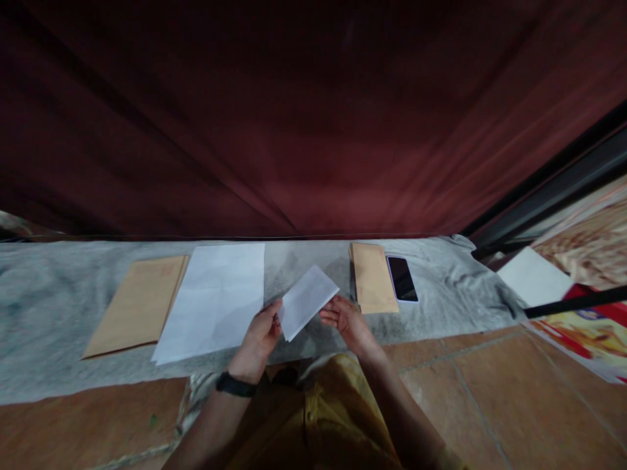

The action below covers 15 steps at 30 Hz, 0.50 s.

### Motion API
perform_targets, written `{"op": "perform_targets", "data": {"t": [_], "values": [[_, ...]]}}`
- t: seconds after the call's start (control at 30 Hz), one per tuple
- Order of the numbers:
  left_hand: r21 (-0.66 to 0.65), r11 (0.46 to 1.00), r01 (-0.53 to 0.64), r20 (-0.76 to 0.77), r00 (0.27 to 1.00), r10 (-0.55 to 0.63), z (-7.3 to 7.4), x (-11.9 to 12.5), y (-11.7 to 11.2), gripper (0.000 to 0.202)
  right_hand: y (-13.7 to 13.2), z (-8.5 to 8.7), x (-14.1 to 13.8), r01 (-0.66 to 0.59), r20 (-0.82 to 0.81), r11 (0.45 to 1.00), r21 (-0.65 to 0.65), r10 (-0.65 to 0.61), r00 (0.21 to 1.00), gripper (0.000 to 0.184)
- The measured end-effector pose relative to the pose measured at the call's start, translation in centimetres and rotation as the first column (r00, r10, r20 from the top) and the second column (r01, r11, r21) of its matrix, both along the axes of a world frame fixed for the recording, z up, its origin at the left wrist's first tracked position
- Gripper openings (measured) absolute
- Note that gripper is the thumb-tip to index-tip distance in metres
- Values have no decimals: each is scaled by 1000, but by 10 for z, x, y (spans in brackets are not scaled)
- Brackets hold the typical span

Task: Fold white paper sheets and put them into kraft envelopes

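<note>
Head view: hands [261, 331] [349, 321] grasp folded paper [308, 300] by its edges, gray cloth [284, 258] between sheets [213, 300] and small envelopes [375, 279].

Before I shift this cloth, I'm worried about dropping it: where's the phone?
In the head view, the phone lies on the grey cloth, right of the folded white paper and just beside the smaller brown envelopes, on their right.

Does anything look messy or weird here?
Just a bit: the gray cloth is rumpled right of the smartphone, but flatter toward the left. Nothing looks spilled, and the folded white paper shows no tears.
</note>
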<state>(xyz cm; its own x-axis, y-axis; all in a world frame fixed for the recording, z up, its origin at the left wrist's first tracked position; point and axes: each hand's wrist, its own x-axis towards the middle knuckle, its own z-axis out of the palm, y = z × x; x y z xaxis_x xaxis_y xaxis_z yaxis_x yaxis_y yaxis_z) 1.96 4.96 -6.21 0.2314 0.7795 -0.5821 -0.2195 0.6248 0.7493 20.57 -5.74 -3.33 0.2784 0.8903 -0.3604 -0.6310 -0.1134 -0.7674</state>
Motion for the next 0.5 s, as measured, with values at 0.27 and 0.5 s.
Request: {"op": "perform_targets", "data": {"t": [0.27,0.5], "values": [[-192,970,-153,112,978,176,2,10,-5,2,2,12,-16,-75,21,996,58,74,997,40],[-335,936,-109,188,966,180,0,13,-3,6,7,10,-22,-61,173,998,18,57,983,44]]}}
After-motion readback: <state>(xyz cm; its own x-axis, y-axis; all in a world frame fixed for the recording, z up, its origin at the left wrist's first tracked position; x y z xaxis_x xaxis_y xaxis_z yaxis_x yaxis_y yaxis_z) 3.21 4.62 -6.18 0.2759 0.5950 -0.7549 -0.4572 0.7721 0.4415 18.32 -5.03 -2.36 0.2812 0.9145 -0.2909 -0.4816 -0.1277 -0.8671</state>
